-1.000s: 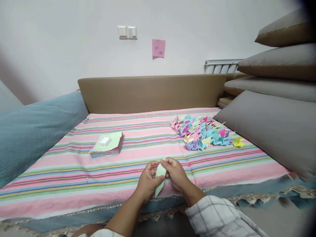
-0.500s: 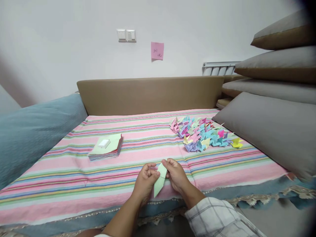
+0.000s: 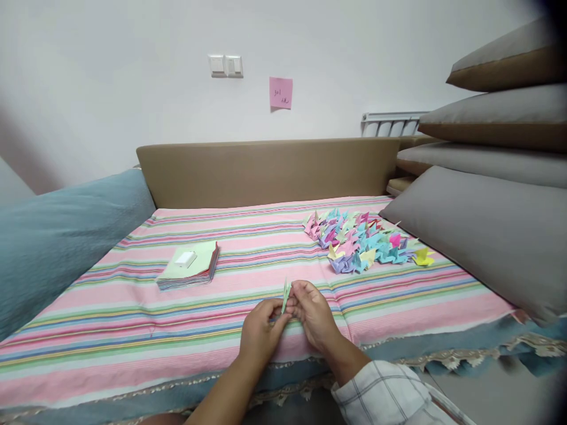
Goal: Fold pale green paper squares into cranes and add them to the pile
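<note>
Above the front part of the striped cloth, a folded piece of light green paper (image 3: 286,296) stands nearly edge-on to me. My left hand (image 3: 262,332) pinches its lower end between thumb and fingers. From the other side, my right hand (image 3: 313,311) grips it, thumb and forefinger close to the upper part. The fingers hide some of the paper's lower portion. Beyond my right hand lies a cluster of folded paper cranes (image 3: 361,243) in pink, blue, purple, yellow and green.
A stack of coloured paper sheets (image 3: 188,271) with a small white block (image 3: 185,259) on top rests at the left on the striped cloth (image 3: 248,236). Grey cushions (image 3: 487,224) pile up at the right. A blue armrest (image 3: 75,236) borders the left, a brown backrest (image 3: 266,174) the back.
The green paper has turned from showing its broad face to nearly edge-on, its lower tip no longer pointing down toward me. Both hands have shifted their grip around it.
</note>
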`<state>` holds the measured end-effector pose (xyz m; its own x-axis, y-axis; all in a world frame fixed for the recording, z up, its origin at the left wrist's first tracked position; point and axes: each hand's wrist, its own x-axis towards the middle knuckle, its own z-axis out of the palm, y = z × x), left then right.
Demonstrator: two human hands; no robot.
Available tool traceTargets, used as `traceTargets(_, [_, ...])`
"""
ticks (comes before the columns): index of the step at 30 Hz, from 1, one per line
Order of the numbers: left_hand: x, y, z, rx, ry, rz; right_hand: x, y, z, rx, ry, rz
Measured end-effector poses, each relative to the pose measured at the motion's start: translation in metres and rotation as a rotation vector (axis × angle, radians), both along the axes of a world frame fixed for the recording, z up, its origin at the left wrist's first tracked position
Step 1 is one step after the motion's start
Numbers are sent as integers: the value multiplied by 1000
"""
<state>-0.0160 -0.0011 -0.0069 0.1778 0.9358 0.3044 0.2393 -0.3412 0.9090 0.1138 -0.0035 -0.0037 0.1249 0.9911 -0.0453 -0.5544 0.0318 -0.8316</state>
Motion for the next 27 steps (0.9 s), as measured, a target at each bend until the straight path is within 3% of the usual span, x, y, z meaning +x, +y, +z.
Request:
traceTargets(4, [4,1,0,-373,-467,11,9,1,-4,103,-142,-90])
traceTargets(8, [8,0,1,-548,-691,35,8,2,-13,106,-183,45])
traceTargets(14, [9,-3,3,-590,-688,16,4,4,-13,96,-207,70])
traceTargets(23, [-1,5,1,-275,-460,-52,11,4,-12,75,-321,127])
traceTargets(27, [-7,7,1,-315,-381,-62,14,5,-15,70,-306,139])
